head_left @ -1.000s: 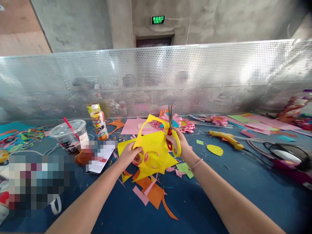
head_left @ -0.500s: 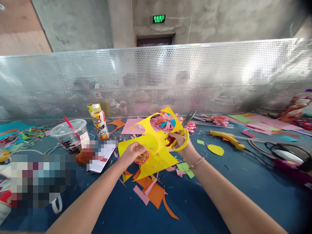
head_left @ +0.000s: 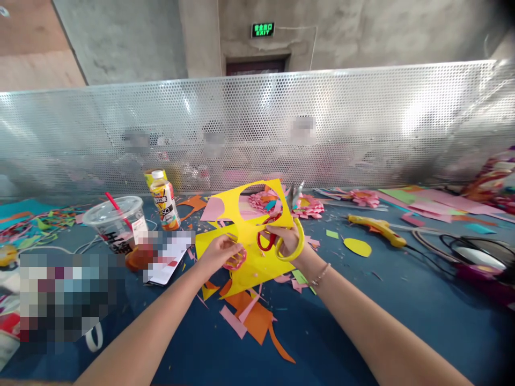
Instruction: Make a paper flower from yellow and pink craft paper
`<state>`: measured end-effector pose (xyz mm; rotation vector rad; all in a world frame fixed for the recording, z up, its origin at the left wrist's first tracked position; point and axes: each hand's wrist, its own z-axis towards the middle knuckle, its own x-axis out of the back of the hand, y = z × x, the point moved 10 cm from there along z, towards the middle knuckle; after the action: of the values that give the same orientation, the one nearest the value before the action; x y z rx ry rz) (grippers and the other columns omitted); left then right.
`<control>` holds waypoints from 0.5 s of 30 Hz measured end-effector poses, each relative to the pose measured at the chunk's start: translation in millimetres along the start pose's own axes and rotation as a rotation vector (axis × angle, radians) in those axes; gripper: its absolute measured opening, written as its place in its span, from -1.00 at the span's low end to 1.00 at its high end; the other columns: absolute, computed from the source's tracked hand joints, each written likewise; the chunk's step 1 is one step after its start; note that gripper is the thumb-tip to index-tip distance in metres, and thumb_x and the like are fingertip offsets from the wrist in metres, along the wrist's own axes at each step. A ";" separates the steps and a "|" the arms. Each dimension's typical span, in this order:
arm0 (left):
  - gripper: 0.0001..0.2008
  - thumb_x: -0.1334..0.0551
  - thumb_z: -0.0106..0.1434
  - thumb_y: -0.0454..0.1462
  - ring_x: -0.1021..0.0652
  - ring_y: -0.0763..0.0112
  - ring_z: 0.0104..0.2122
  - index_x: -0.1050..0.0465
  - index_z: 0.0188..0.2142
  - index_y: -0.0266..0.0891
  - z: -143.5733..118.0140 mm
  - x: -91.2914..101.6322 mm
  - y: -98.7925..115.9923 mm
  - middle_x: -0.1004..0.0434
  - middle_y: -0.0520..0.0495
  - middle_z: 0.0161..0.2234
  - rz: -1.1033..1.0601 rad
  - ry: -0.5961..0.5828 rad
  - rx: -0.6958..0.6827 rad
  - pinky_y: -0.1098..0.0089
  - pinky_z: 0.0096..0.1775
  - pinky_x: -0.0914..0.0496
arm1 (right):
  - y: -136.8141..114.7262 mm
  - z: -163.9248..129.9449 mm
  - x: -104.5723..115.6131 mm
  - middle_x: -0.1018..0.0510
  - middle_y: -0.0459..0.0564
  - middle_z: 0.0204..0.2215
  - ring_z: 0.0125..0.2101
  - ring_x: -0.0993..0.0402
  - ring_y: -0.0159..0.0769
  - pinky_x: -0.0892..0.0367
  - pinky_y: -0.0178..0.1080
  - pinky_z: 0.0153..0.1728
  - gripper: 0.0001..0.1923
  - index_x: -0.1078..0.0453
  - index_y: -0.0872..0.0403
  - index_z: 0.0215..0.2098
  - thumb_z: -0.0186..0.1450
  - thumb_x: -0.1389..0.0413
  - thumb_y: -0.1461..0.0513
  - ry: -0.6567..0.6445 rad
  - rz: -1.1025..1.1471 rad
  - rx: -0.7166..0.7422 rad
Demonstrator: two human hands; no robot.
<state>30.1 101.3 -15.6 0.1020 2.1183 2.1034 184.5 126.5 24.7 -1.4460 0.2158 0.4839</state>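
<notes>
My left hand [head_left: 220, 253] is closed, thumb and fingers pinched on a small pink ring-shaped piece [head_left: 240, 260] with a wavy edge. My right hand [head_left: 288, 238] grips scissors [head_left: 296, 194] with one yellow and one red handle loop; their blades point up and away, slightly apart. The same hand also pinches the lower edge of a yellow paper sheet [head_left: 232, 206] with a large round hole, raised above the table. Another yellow paper sheet [head_left: 251, 281] lies flat beneath both hands. Behind the hole, pink paper flowers [head_left: 308, 206] with yellow and blue bits partly show.
A lidded plastic cup [head_left: 115, 214], a juice bottle [head_left: 164, 206] and a white phone-like slab [head_left: 171, 262] stand or lie left. To the right are a yellow glue gun [head_left: 376, 229], a yellow paper oval [head_left: 358, 247] and cables. Orange scraps [head_left: 253, 319] lie in front; a perforated metal panel [head_left: 249, 118] rises behind.
My right hand has shifted slightly left and tilted the holed yellow sheet more upright. The scissors have turned from pointing right to pointing nearly straight up. My left hand has barely moved.
</notes>
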 end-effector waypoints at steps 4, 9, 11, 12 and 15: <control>-0.60 -0.32 -0.10 -0.06 -0.51 0.42 -0.51 -0.30 -0.39 -0.30 1.3 7.3 2.9 -0.48 -0.03 -0.47 0.026 0.053 -0.053 0.43 -0.46 -0.39 | 17.6 -1.1 -11.0 -0.56 -0.04 -0.35 -0.26 -0.50 -0.18 -0.44 -0.23 -0.31 -0.69 -0.38 0.06 -0.35 -0.09 -0.26 0.24 -0.094 0.011 -0.098; -0.71 -0.27 -0.03 -0.11 -0.47 0.38 -0.45 -0.40 -0.42 -0.31 0.0 19.0 10.6 -0.48 -0.05 -0.46 0.207 0.153 -0.122 0.45 -0.44 -0.33 | 36.8 -2.6 -18.8 -0.56 -0.05 -0.36 -0.32 -0.51 -0.22 -0.45 -0.22 -0.31 -0.70 -0.41 0.05 -0.33 -0.07 -0.26 0.21 -0.206 -0.067 -0.152; -0.74 -0.24 0.00 -0.12 -0.44 0.41 -0.47 -0.40 -0.42 -0.30 -0.2 22.4 13.0 -0.46 -0.02 -0.48 0.262 0.179 -0.148 0.47 -0.47 -0.29 | 41.4 -4.3 -20.0 -0.56 -0.04 -0.38 -0.35 -0.52 -0.23 -0.45 -0.22 -0.33 -0.71 -0.42 0.08 -0.35 -0.07 -0.26 0.20 -0.227 -0.132 -0.174; -0.75 -0.24 0.01 -0.13 -0.42 0.43 -0.51 -0.39 -0.45 -0.29 -0.2 25.5 13.3 -0.43 0.00 -0.52 0.289 0.204 -0.153 0.48 -0.50 -0.26 | 43.1 -5.4 -21.0 -0.56 -0.03 -0.38 -0.35 -0.52 -0.22 -0.45 -0.22 -0.34 -0.71 -0.42 0.09 -0.36 -0.07 -0.26 0.19 -0.240 -0.160 -0.189; -0.75 -0.24 -0.01 -0.12 -0.35 0.48 -0.58 -0.31 -0.55 -0.28 0.6 34.7 10.9 -0.31 0.06 -0.61 0.319 0.271 -0.145 0.49 -0.57 -0.18 | 43.1 -5.1 -16.4 -0.55 -0.01 -0.46 -0.41 -0.51 -0.23 -0.44 -0.23 -0.40 -0.69 -0.40 0.11 -0.37 -0.04 -0.24 0.12 -0.211 -0.210 -0.213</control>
<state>-4.7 107.4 -6.8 0.1552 2.2090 2.5791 151.7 120.6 -7.5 -1.5913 -0.1588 0.4937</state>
